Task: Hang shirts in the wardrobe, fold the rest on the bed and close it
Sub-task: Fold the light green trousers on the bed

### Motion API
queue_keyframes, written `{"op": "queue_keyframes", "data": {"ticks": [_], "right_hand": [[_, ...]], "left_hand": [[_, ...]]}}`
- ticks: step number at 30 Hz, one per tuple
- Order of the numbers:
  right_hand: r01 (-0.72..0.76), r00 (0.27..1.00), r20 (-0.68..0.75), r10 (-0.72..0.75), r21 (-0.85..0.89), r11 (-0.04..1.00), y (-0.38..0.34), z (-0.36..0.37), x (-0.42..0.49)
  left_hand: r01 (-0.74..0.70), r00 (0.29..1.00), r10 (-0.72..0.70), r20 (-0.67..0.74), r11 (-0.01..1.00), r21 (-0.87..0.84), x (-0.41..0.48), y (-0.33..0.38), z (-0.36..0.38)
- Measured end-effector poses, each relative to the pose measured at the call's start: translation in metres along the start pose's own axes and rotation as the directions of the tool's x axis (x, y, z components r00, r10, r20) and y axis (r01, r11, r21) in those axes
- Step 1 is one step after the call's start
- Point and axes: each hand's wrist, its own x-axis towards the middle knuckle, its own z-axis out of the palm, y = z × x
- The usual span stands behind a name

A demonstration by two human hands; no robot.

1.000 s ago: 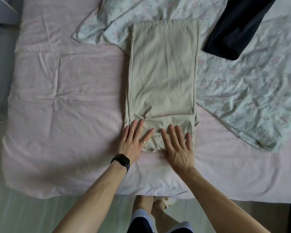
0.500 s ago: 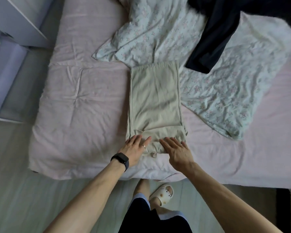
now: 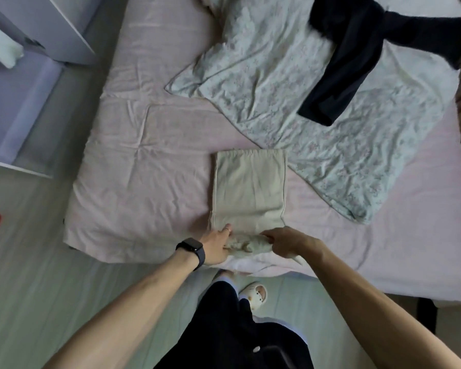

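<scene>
Beige garment [image 3: 250, 187] lies folded in a long strip on the bed [image 3: 144, 182], its near end at the front edge. At far left we log a white cabinet [image 3: 64, 30], well apart. Left hand [image 3: 216, 245] and right hand [image 3: 285, 241] each grasp the bunched near end, fingers curled into the cloth. Floral cover [image 3: 317, 129] touches the strip's far right corner, and a dark garment [image 3: 338, 75] lies unfolded on it. Risks, as we judge them: an uneven lift between the hands would skew the fold, loose layers could slide apart, and the end could slip off the bed.

Beige garment [image 3: 250, 187], pink bedsheet [image 3: 149, 155], floral quilt [image 3: 290, 83]
</scene>
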Motion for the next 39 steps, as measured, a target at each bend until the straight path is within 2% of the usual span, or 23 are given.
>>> {"op": "queue_keyframes", "data": {"ticks": [2, 4, 5, 7, 11, 14, 21, 23, 25, 26, 28, 29, 30, 31, 33, 35, 36, 39], "right_hand": [[-0.004, 0.969, -0.248, 0.019, 0.061, 0.998, 0.01, -0.028, 0.013], [0.007, 0.86, -0.509, 0.033, 0.076, 0.997, 0.017, -0.045, 0.027], [0.024, 0.803, -0.595, 0.041, 0.101, 0.995, 0.021, -0.057, 0.042], [0.057, 0.73, -0.68, 0.063, 0.153, 0.987, 0.027, -0.069, 0.063], [0.082, 0.636, -0.749, 0.186, 0.305, 0.949, 0.052, -0.099, 0.119], [0.14, 0.627, -0.739, 0.247, 0.419, 0.897, 0.071, -0.117, 0.163], [0.093, 0.623, -0.652, 0.432, 0.611, 0.787, 0.102, -0.121, 0.227], [0.034, 0.618, -0.656, 0.432, 0.572, 0.82, 0.103, -0.119, 0.233], [-0.083, 0.589, -0.663, 0.462, 0.52, 0.85, 0.093, -0.117, 0.231], [-0.132, 0.545, -0.69, 0.476, 0.49, 0.862, 0.085, -0.115, 0.227], [-0.177, 0.429, -0.795, 0.43, 0.392, 0.903, 0.068, -0.106, 0.216], [-0.176, 0.387, -0.847, 0.365, 0.321, 0.931, 0.059, -0.099, 0.209], [-0.159, 0.374, -0.881, 0.289, 0.246, 0.956, 0.05, -0.089, 0.203], [-0.13, 0.391, -0.895, 0.217, 0.18, 0.975, 0.042, -0.076, 0.199], [-0.091, 0.495, -0.859, 0.13, 0.098, 0.991, 0.032, -0.051, 0.195], [-0.15, 0.645, -0.747, 0.163, 0.085, 0.985, 0.036, -0.037, 0.203], [-0.194, 0.692, -0.692, 0.204, 0.094, 0.976, 0.043, -0.033, 0.211], [-0.261, 0.712, -0.653, 0.26, 0.097, 0.96, 0.064, -0.029, 0.234]], "left_hand": [[-0.034, 0.982, 0.021, -0.188, 0.997, -0.067, 0.019, -0.007, -0.033], [-0.049, 0.933, 0.026, -0.359, 0.997, -0.057, 0.04, -0.017, -0.063], [-0.046, 0.911, 0.015, -0.411, 0.997, -0.065, 0.059, -0.024, -0.082], [-0.02, 0.889, -0.041, -0.455, 0.991, -0.129, 0.083, -0.029, -0.105], [-0.046, 0.877, -0.081, -0.474, 0.967, -0.249, 0.144, -0.04, -0.14], [0.005, 0.884, -0.141, -0.446, 0.957, -0.292, 0.191, -0.053, -0.143], [0.07, 0.884, -0.215, -0.415, 0.939, -0.336, 0.26, -0.072, -0.123], [0.122, 0.875, -0.237, -0.421, 0.951, -0.283, 0.262, -0.069, -0.12], [0.197, 0.824, -0.226, -0.519, 0.974, -0.112, 0.254, -0.062, -0.118], [0.177, 0.786, -0.177, -0.592, 0.982, -0.06, 0.246, -0.056, -0.116], [0.043, 0.693, -0.04, -0.72, 0.999, -0.015, 0.229, -0.042, -0.104], [-0.005, 0.667, 0.017, -0.745, 1.0, 0.018, 0.221, -0.035, -0.093], [-0.019, 0.671, 0.054, -0.739, 0.998, 0.056, 0.215, -0.028, -0.079], [-0.009, 0.697, 0.073, -0.714, 0.996, 0.094, 0.21, -0.023, -0.067], [0.046, 0.751, 0.073, -0.656, 0.985, 0.163, 0.208, -0.02, -0.046], [0.086, 0.776, 0.057, -0.628, 0.977, 0.194, 0.218, -0.027, -0.039], [0.094, 0.786, 0.054, -0.616, 0.974, 0.205, 0.225, -0.032, -0.04], [0.121, 0.796, 0.038, -0.604, 0.968, 0.221, 0.25, -0.043, -0.037]]}}
